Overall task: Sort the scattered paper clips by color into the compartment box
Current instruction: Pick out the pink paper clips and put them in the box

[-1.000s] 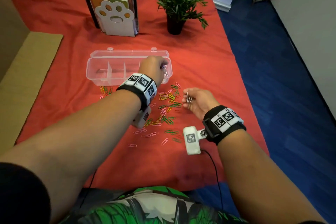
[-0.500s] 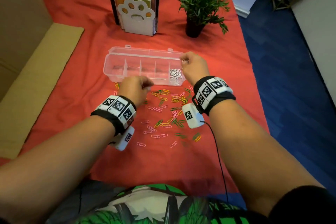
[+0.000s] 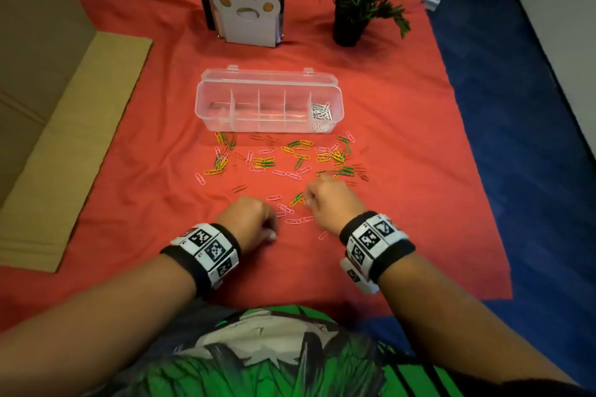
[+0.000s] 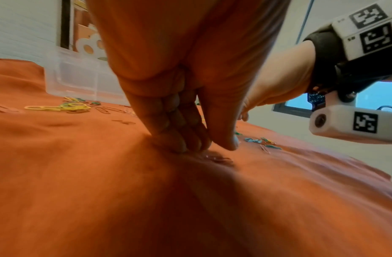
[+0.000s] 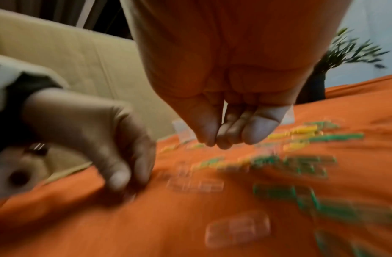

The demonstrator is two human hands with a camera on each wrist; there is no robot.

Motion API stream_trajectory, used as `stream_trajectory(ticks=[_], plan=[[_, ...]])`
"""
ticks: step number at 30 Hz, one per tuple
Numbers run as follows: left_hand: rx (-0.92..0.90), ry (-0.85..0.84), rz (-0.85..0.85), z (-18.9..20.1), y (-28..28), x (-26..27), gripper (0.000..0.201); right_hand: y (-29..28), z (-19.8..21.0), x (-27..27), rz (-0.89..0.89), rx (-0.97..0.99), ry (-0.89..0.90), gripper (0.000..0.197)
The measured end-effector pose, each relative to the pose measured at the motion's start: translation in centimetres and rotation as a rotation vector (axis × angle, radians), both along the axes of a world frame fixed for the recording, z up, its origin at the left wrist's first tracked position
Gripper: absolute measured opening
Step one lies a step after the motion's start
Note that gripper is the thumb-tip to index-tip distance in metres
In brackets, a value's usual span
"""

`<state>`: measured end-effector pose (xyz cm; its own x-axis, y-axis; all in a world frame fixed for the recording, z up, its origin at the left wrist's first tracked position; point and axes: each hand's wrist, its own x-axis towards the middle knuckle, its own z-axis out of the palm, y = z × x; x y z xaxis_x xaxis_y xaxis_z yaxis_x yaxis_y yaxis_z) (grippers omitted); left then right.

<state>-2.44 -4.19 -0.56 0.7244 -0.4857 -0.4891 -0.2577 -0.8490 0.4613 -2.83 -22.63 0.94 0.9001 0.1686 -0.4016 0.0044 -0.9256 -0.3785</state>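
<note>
Nearest the person, toward the near edge of the red cloth-covered table (image 3: 403, 113), the left hand (image 3: 250, 219) is knuckles-up, its curled fingertips (image 4: 179, 144) pressed to the cloth; whether a clip is pinched beneath them I cannot tell. Just beside it, a little further in, the right hand (image 3: 332, 203) hovers with fingers (image 5: 217, 139) bunched downward and apparently holding nothing, though the wrist view is blurred.

The scattered coloured wire paper clips (image 3: 290, 161), pink, yellow, green and a few dark ones, begin right at both sets of fingertips and spread away toward the far side, lying every which way. A pink cluster lies between the hands; a green and yellow pair touches the right hand.

Beyond them sits the clear plastic compartment box (image 3: 269, 126), long axis running left to right, with silver clips (image 3: 321, 116) in its rightmost compartment only. That end looks nearer the right hand.
</note>
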Motion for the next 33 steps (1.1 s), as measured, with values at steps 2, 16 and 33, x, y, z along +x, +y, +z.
stream_trajectory(ticks=[2, 16, 33], plan=[[0.031, -0.022, -0.057, -0.3, -0.2, -0.3, 0.02, 0.6, -1.2, -1.6, 0.031, -0.037, -0.01, 0.016], [-0.146, -0.064, 0.013, -1.1, 0.3, -0.7, 0.004, 1.7, -2.6, -3.1, -0.096, 0.098, -0.008, 0.015], [-0.152, -0.121, 0.207, -2.2, -0.7, 1.0, 0.014, 2.9, -2.1, -4.1, 0.006, -0.155, -0.06, 0.029]])
